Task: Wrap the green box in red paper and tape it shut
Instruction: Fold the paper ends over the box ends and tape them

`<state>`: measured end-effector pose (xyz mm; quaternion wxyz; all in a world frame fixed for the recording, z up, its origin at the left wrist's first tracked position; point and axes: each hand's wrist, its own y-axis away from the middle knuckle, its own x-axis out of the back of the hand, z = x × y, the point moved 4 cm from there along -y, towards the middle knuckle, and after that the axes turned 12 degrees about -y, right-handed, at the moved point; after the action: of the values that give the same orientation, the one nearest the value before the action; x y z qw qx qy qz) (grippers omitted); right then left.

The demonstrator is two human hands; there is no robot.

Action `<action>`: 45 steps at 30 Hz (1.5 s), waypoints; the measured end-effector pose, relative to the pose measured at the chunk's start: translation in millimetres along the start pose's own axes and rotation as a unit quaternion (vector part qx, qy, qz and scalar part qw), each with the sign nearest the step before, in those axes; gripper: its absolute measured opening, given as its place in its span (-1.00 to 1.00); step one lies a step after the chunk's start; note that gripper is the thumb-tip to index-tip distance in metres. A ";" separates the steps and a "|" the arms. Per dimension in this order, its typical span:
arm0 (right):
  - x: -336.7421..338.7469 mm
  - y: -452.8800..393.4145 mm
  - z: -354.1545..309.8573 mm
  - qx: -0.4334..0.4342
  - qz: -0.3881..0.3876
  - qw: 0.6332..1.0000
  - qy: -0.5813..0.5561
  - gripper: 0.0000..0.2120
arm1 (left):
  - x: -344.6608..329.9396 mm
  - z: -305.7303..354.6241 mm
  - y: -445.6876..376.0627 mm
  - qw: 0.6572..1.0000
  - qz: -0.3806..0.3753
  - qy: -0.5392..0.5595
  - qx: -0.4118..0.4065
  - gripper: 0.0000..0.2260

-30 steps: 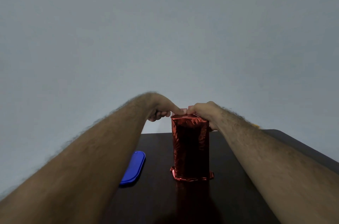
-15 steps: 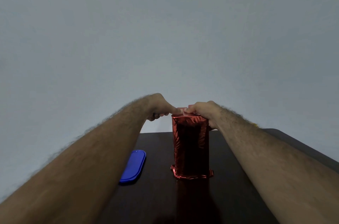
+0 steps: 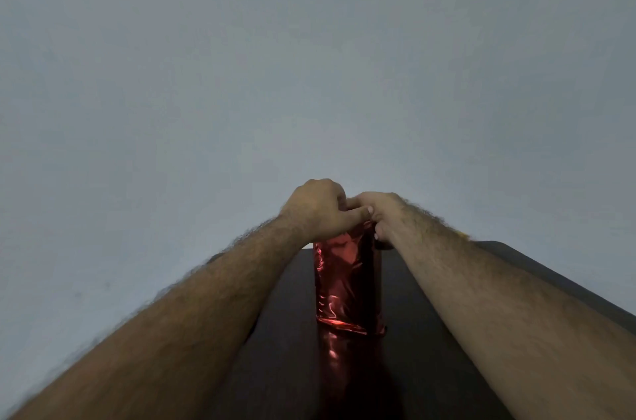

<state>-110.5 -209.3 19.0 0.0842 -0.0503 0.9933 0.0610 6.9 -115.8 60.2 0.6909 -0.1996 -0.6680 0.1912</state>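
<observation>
Fingers (image 3: 359,213) curled atop red-wrapped box (image 3: 347,285) | upright | table (image 3: 430,333)

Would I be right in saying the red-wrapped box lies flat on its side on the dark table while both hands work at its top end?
Not quite: in the head view the red-wrapped box stands upright on the dark table, not flat. Both the left hand and the right hand do work at its top end.

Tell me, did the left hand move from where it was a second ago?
Yes. The left hand has slid rightward over the top of the red wrapped box, which stands on the dark table, and now overlaps the right hand.
</observation>
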 end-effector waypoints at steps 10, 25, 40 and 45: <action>31.7 30.2 -4.1 -0.013 -0.137 0.990 -0.022 -0.26 | -10.6 -18.6 8.1 0.998 -0.039 0.021 0.045 -0.35; 6.0 1.4 -23.3 0.377 -0.267 0.879 0.122 -0.76 | -68.4 -73.5 -17.8 0.840 0.002 0.543 -0.010 -0.56; -8.0 -24.1 -53.4 0.301 -0.259 0.912 0.103 -0.91 | -75.2 -76.4 -52.9 0.797 -0.012 0.603 -0.046 -0.92; 2.0 -17.2 -62.4 0.308 -0.241 0.917 0.081 -0.84 | -71.0 -81.6 -49.7 0.798 -0.026 0.602 -0.017 -0.93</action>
<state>-120.6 -234.6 77.8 0.0274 -0.2645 0.9242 -0.2740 85.9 -197.3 24.1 0.9548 -0.2692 -0.1259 0.0032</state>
